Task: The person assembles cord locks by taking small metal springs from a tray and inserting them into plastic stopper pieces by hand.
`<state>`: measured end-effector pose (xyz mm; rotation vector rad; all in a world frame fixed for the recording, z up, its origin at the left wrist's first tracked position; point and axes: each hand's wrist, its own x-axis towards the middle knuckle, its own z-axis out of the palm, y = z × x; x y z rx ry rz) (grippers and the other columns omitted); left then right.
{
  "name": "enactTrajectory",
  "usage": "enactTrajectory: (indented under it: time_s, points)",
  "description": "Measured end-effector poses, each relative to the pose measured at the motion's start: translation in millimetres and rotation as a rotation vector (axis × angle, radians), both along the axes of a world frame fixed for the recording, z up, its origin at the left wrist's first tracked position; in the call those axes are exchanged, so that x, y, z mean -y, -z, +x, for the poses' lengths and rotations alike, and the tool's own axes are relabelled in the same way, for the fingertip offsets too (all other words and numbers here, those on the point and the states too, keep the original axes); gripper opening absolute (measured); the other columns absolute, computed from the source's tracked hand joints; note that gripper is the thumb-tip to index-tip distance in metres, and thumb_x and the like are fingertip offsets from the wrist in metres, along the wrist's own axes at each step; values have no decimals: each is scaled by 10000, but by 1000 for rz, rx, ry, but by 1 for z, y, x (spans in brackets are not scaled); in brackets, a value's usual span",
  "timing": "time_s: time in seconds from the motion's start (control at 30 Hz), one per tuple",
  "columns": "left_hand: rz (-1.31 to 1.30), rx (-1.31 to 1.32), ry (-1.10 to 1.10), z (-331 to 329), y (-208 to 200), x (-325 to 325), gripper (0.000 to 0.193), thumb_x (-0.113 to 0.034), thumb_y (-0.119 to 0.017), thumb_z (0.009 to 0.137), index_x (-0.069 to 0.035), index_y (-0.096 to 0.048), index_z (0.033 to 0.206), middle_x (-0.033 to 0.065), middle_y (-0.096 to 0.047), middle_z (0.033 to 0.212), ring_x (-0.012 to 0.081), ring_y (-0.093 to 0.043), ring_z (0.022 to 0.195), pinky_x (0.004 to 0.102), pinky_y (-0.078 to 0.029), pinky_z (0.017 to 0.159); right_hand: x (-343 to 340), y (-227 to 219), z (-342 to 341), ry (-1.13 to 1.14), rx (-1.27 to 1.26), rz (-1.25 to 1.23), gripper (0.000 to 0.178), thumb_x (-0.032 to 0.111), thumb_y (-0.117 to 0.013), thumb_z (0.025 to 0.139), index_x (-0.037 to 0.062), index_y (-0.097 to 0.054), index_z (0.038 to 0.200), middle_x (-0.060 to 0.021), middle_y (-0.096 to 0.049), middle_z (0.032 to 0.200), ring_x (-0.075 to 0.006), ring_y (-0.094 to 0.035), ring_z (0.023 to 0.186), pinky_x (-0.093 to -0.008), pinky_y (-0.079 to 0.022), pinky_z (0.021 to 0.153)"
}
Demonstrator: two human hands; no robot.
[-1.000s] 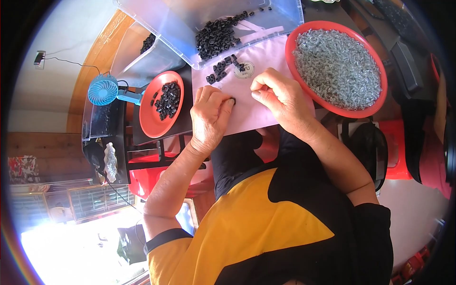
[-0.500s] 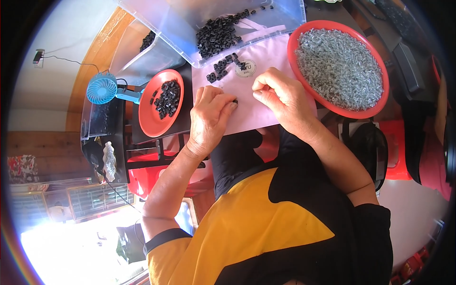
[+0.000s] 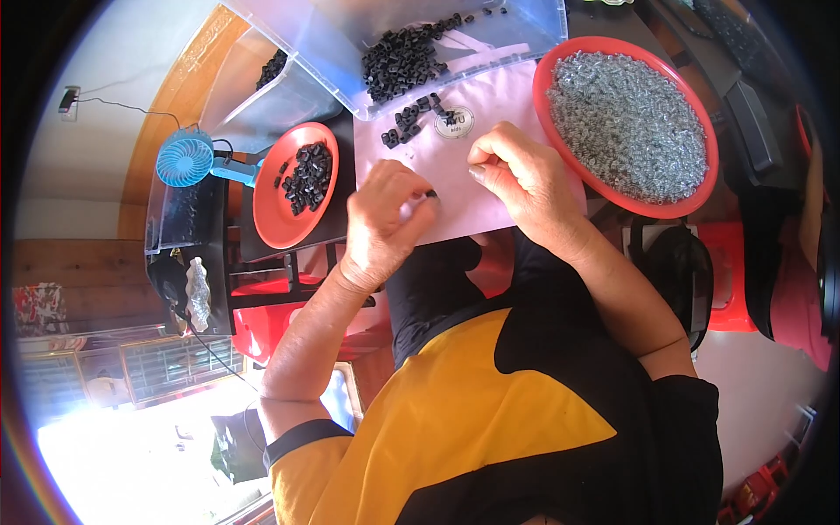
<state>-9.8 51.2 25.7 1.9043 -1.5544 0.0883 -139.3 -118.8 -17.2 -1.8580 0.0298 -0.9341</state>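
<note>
Over the pink cloth (image 3: 477,214), my left hand (image 3: 382,219) pinches a small black plastic piece (image 3: 430,193) between thumb and fingers. To its right, my right hand (image 3: 525,179) is closed with thumb and forefinger together; whatever sits at its fingertips is too small to make out. Just beyond my hands lies a loose group of small black pieces (image 3: 404,122) on the cloth. A red plate (image 3: 265,210) with more black pieces is left of my left hand. Near my right hand stands a red tray (image 3: 560,140) heaped with small shiny, spring-like metal parts.
A clear plastic bin (image 3: 525,26) lies at the far side, black pieces spilling at its mouth. Behind the red plate are another clear bin (image 3: 236,114) and a blue fan (image 3: 185,158). A black bag (image 3: 678,271) and red stool (image 3: 726,280) are low at right.
My left hand has loosened its curl slightly, its fingers blurred, and the black piece shows more at the fingertips. My right hand has barely moved.
</note>
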Motion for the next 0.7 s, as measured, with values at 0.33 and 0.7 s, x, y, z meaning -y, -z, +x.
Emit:
enactTrajectory:
  time_s: [0.33, 0.7]
  points:
    - [-129, -199, -129, 7, -16, 8, 99, 12, -712, 773, 8, -651, 851, 73, -588, 784, 170, -575, 640, 300, -482, 603, 2, -4, 1, 16, 14, 19, 130, -41, -659, 809, 9, -561, 877, -125, -599, 815, -306, -616, 733, -365, -478, 647]
    - [-268, -1434, -76, 17, -15, 0, 95, -77, -685, 807, -19, -645, 871, 80, -624, 759, 140, -552, 633, 263, -385, 526, 1, -7, -1, -9, -19, -29, 118, -65, -642, 834, 1, -559, 884, -60, -533, 824, -152, -561, 751, -274, -453, 688]
